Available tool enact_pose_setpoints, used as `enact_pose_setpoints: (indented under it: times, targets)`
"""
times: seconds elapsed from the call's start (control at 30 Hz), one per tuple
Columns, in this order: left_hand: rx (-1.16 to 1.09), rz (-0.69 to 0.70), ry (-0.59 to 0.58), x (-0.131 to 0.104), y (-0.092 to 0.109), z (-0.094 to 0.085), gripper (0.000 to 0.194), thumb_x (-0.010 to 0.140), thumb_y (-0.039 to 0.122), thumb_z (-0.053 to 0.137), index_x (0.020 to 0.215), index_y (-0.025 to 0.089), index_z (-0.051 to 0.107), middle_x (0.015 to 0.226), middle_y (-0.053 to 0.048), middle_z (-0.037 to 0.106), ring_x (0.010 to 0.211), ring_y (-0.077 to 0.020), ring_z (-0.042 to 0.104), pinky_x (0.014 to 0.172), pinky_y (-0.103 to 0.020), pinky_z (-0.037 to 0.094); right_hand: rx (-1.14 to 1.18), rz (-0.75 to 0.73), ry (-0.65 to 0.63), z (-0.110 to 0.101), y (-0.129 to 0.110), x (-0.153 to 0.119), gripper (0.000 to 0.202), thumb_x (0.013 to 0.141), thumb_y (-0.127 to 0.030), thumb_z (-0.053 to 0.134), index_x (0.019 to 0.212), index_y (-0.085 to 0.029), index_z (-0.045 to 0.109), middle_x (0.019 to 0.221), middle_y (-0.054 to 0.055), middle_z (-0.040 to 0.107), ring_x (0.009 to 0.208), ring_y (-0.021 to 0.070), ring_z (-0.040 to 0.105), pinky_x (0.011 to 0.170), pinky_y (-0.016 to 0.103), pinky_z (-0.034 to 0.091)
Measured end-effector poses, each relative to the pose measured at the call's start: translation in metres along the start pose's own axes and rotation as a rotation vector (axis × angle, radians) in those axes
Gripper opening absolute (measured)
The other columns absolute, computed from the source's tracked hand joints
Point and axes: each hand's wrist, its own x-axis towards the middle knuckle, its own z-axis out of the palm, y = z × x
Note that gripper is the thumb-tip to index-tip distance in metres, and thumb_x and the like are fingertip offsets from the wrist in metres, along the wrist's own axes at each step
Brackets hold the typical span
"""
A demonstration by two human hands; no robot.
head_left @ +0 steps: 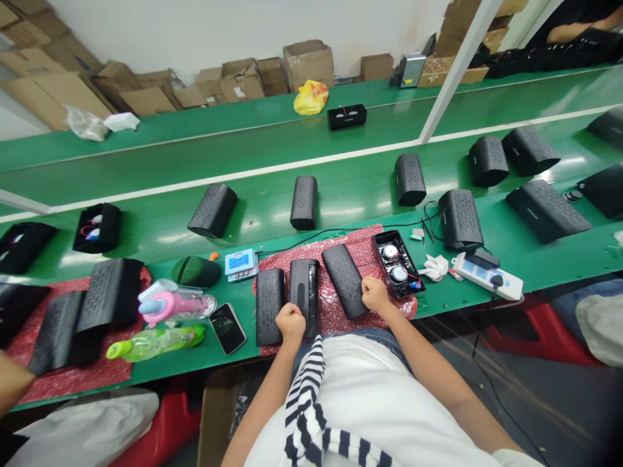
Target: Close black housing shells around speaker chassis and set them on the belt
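Our left hand (291, 322) is curled into a fist at the near end of a black speaker casing (304, 285); a perforated speaker panel (270, 305) lies at its 10 o'clock. Our right hand (376, 295), also fisted, is at the right edge of a speaker cover (344, 279) angled toward 11 o'clock. We cannot tell whether either grips anything. At the right hand's 1 o'clock: open speaker housing (393, 263), two drivers exposed. Red bubble wrap (357, 237) underlies these parts. Farther, at 12 o'clock: upright speaker (304, 202).
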Motion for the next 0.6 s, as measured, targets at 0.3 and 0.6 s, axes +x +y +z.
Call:
enact_pose_setpoints:
  times: [0.3,0.6]
  targets:
    - [0.039,0.016,-0.007,0.004,0.002,0.0,0.015,0.062,0.008,0.042,0.061,0.021,0.049,0.067,0.0,0.052,0.069,-0.0156,0.053,0.071,-0.028,0.045,0.013,0.0,0.032,0.009,-0.014,0.0,0.019,0.065,-0.007,0.044,0.073,-0.019,0.056,0.077,0.005,0.055,0.078,0.0198,0.052,0.072,0.03,0.041]
    - [0.109,-0.236,-0.343,0.016,-0.014,-0.007,0.08,0.065,0.045,0.07,0.13,0.014,0.036,0.13,-0.019,0.049,0.117,-0.0267,0.05,0.101,-0.041,0.037,0.663,0.629,-0.223,0.019,0.012,0.008,0.059,0.065,-0.039,0.069,0.116,-0.021,0.047,0.116,0.009,0.058,0.102,0.0225,0.058,0.089,0.039,0.047]
